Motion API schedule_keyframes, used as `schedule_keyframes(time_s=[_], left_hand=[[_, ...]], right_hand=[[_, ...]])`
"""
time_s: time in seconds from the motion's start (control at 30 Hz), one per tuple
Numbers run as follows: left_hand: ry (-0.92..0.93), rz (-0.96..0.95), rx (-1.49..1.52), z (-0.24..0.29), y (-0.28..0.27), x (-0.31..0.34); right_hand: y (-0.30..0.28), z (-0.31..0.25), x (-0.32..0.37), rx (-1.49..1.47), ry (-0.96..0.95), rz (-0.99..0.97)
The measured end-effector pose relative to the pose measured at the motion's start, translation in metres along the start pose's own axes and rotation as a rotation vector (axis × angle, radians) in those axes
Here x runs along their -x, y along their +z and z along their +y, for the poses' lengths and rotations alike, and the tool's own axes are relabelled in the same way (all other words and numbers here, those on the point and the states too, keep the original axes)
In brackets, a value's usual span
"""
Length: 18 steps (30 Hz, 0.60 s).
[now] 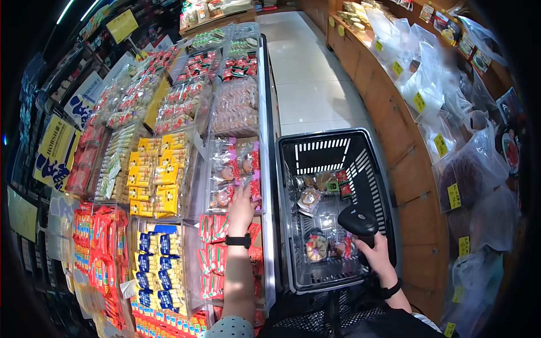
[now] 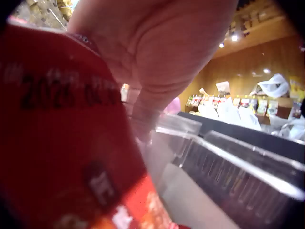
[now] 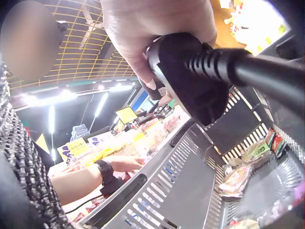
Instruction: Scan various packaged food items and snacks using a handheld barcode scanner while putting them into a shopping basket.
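**Shop aisle: packed bins to the left, a basket held one-handed**

A display surface point(image 1: 269, 225) of clear bins spreads around the left hand point(image 1: 241, 208). Yellow packets point(image 1: 149, 177) lie to its left; red-and-white packets point(image 1: 211, 248) sit under its wrist, where a low forearm might drag some loose. Its fingers reach onto purple-and-red packets point(image 1: 230, 169); I cannot tell whether they pinch one. Slick wrappers could slip from a weak grip, or snag on the bin wall.

Between the hands stands the black basket point(image 1: 321, 135), a few packets point(image 1: 316, 248) inside. A careless drop might miss its rim and land on the floor point(image 1: 304, 79).

The right hand point(image 1: 376, 253), well apart from the left, grips the black handle point(image 1: 358, 221); an uneven pull could swing the basket toward the wooden cabinet point(image 1: 389, 127) beyond.
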<state>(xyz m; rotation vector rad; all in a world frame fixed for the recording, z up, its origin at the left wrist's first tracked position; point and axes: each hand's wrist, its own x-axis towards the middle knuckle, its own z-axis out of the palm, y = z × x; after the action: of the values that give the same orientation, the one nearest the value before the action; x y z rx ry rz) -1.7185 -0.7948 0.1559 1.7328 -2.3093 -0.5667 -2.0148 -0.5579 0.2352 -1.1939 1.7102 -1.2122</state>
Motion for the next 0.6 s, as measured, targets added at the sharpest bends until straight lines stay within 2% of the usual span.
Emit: schedule_keyframes(time_s=[0.1,0.17,0.23,0.3,0.37,0.43,0.5,0.6], left_hand=[[0.006,-0.016,0.093,0.0,-0.011,0.002],[-0.089,-0.01,0.053,0.019,-0.034,0.022],[-0.074,0.028,0.081,0.046,-0.052,0.041],[0.001,0.203,0.261,0.078,-0.054,0.057],[0.099,0.114,0.384,0.109,-0.04,0.069],[0.178,-0.143,0.349,0.145,-0.022,0.08],[0.328,-0.344,0.138,0.166,0.018,0.094],[0.458,-0.646,-0.105,0.189,0.073,0.103]], right_hand=[[-0.002,-0.005,-0.001,0.009,0.055,0.005],[-0.004,-0.006,-0.001,0.018,0.066,0.005],[-0.005,-0.006,-0.003,0.027,0.077,0.004],[-0.008,-0.002,-0.006,0.067,0.105,0.01],[-0.009,-0.001,-0.013,0.104,0.074,0.089],[-0.013,0.01,-0.017,0.039,0.183,0.127],[-0.015,0.016,-0.021,-0.005,0.183,0.169],[-0.021,0.028,-0.024,-0.178,0.279,0.266]])
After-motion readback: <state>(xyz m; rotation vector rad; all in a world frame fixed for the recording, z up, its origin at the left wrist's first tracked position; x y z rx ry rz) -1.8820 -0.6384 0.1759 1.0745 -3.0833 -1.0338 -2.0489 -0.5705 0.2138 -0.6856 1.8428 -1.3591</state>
